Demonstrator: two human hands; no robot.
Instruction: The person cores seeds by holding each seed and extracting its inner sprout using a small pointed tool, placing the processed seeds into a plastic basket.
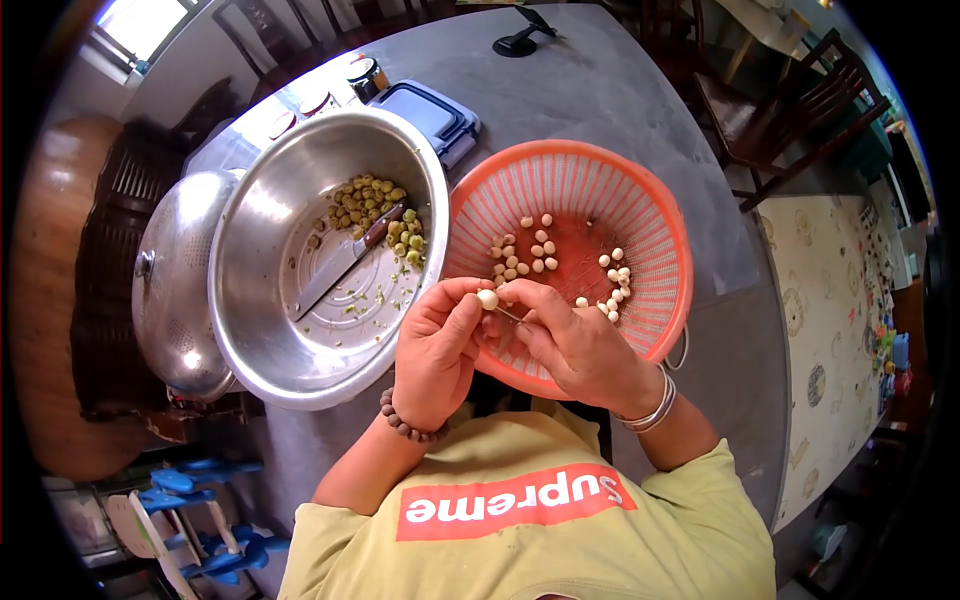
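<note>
A pale round seed (488, 299) is pinched between the thumb and fingers of my left hand (437, 345), over the near left rim of a red plastic basket (672, 240). Close beside it, my right hand (575, 345) grips a thin pick (510, 315) whose tip points toward the seed. Inside the basket lie pale seeds (543, 250) in two groups, left and right. To the left, a large steel basin (250, 240) holds greenish pods (365, 200) and a knife (345, 265) with a brown handle.
Left of the basin stands a perforated metal lid (180, 280). Behind it are a blue-grey container (425, 115) and jars (366, 75). A black stand (520, 42) is at the table's far edge. Wooden chairs (800, 110) surround the grey table (620, 90).
</note>
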